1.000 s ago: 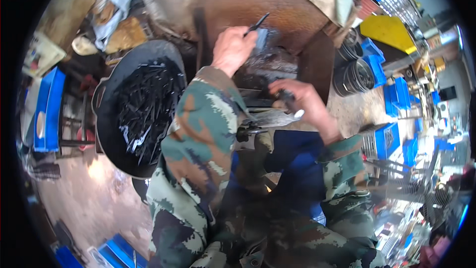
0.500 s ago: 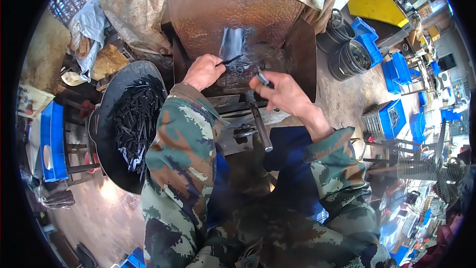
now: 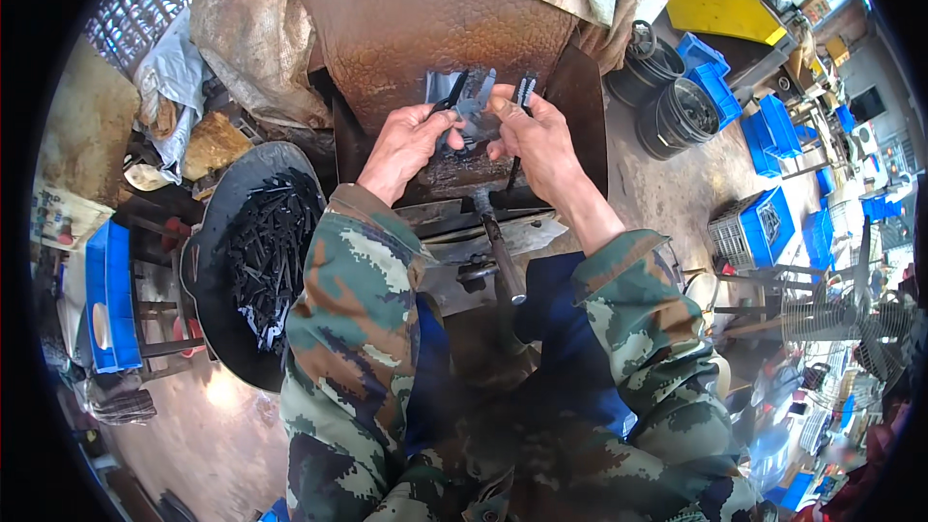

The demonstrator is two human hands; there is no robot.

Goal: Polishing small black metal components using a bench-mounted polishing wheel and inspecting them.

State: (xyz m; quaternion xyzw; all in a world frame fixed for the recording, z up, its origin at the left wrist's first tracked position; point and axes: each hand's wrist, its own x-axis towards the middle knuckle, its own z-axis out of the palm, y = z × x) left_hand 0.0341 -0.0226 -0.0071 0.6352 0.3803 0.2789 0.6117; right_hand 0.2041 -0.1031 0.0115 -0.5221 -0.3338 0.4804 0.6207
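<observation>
My left hand (image 3: pixel 406 145) is closed around a thin black strip (image 3: pixel 456 89) that points up and away from me. Opposite it, my right hand (image 3: pixel 543 142) grips a slim dark bar (image 3: pixel 524 91) with a light ridged face. Its dark lower end shows below the palm. A flat grey blade-like piece (image 3: pixel 486 87) stands up between the hands; which hand holds it I cannot tell. Both hands are over a brown metal trough (image 3: pixel 580 126), with a bright wet-looking patch behind the fingers. A metal rod (image 3: pixel 502 261) juts toward me from the trough's front.
To my left stands a black tub (image 3: pixel 208 266) heaped with black strips (image 3: pixel 274 242). Dark buckets (image 3: pixel 674 118) and blue crates (image 3: pixel 773 135) stand on the right. A blue bin (image 3: pixel 111 295) is at far left. Stained sacking (image 3: pixel 256 24) hangs behind the trough, and a fan (image 3: pixel 851 319) stands at far right.
My right hand has risen and turned, moving closer to the left, and its bar now points upward. The left hand has shifted slightly right, its strip tilting from sideways to upright.
</observation>
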